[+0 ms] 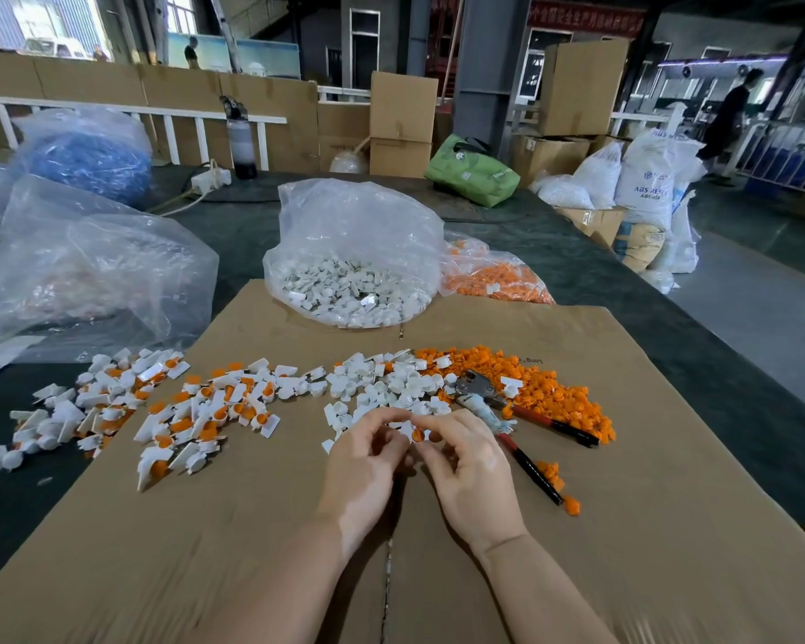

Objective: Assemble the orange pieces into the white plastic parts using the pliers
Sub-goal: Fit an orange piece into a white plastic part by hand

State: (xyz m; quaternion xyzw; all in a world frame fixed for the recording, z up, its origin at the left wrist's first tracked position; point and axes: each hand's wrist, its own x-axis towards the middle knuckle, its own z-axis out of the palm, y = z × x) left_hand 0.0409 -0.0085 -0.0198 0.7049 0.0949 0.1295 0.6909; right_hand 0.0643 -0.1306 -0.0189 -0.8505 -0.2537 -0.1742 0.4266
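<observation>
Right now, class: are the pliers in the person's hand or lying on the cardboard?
Lying down. The pliers rest on the cardboard beside the orange pile; neither hand touches them.

You are facing a dim factory hall. A grey steel column (pixel 489 62) rises at the far centre, with stacked cardboard boxes (pixel 403 118) beside it and a taller box (pixel 582 86) to its right. A low wall of cardboard sheets (pixel 112 81) and a white railing (pixel 126 116) run along the far left, under bright windows (pixel 52 20) that let in daylight. White sacks (pixel 647 183) stand on the grey floor (pixel 758 295) at the right. A red banner (pixel 586 16) hangs on the far wall.
</observation>
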